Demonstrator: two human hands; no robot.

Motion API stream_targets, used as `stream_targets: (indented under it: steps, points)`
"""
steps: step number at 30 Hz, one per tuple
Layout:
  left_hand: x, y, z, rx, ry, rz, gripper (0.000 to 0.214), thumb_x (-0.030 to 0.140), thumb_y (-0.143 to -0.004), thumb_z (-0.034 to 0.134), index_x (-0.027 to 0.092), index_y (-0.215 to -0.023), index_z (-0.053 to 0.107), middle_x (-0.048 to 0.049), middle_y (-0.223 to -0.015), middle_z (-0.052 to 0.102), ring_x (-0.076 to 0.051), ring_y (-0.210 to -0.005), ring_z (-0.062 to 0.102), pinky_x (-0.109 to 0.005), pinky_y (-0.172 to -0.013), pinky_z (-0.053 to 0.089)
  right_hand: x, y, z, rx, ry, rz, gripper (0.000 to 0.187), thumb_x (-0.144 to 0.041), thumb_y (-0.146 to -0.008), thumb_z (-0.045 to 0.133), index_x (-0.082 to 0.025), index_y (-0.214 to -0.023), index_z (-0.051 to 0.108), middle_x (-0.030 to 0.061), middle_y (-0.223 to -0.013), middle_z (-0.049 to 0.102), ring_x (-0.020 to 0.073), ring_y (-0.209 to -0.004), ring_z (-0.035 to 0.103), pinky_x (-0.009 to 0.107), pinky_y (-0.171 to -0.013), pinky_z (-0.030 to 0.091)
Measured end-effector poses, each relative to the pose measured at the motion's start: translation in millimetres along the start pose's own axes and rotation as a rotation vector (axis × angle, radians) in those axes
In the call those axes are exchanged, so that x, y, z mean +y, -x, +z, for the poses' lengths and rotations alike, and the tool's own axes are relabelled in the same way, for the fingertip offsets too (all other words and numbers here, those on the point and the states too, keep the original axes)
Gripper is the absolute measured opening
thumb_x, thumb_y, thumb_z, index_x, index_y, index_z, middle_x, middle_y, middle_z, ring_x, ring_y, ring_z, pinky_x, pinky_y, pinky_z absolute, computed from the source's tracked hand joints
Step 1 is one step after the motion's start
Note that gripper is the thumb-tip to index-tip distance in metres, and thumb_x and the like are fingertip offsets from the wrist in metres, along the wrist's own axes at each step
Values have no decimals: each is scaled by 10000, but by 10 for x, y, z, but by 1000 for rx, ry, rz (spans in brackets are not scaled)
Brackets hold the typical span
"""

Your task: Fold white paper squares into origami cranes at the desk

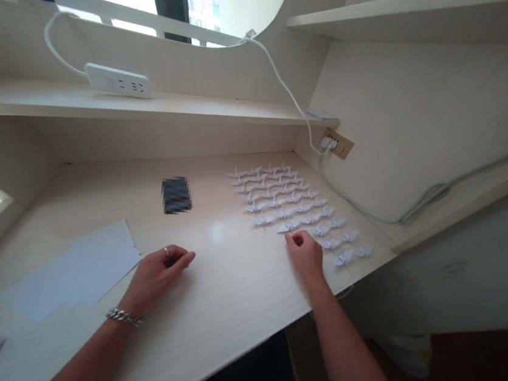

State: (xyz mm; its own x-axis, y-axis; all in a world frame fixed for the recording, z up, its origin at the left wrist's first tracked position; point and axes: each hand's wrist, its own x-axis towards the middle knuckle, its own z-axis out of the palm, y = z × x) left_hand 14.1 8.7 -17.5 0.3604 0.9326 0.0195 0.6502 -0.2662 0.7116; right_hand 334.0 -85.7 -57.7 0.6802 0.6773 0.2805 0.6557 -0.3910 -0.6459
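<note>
Right of centre in the frame, the right hand (305, 254) rests on the pale desk (225, 285), its fingertips pinched together at the near edge of the rows of small white paper cranes (296, 204); whether it grips one I cannot tell. The left hand (157, 274) lies lower left of centre, fingers loosely curled, holding nothing, just beside sheets of white paper (77, 268). A dark blurred object (176, 195) sits mid-desk. A power strip (118, 81) lies on the shelf (39, 99) at upper left.
</note>
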Motion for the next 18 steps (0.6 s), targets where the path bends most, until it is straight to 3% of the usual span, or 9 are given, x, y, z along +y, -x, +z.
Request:
stream_targets:
  steps: [5,10,14,18]
  points:
    - [37,18,-63,-131,-7,24,317,508,-776,559,207,-796,654,-20,-767,705,-195,-719,632,-288,-671,439,-200,336,30,-218,12,-161,280,-443,-839,539,-220,-690,618,3,-673,674,165,-637,594,262,-620,362]
    - [75,31,-209,-211,-169,19,231,417,-773,543,211,-751,644,-22,-730,696,-202,-695,623,-296,-644,421,-627,533,246,-397,73,-386,274,-435,-858,538,-235,-694,629,-7,-711,697,161,-656,607,258,-594,319]
    - [-8,64,-361,-170,-237,0,176,365,-749,552,213,-750,641,-24,-738,695,-200,-708,630,-290,-656,418,-981,540,505,-465,96,-516,297,-465,-876,509,-252,-722,647,-4,-738,713,175,-674,624,261,-579,297]
    - [-185,156,-562,-65,-263,-70,164,349,-730,561,218,-758,656,-33,-757,701,-212,-734,639,-301,-682,439,-1233,490,746,-481,109,-555,338,-500,-887,479,-259,-737,663,15,-753,722,188,-674,627,266,-569,293]
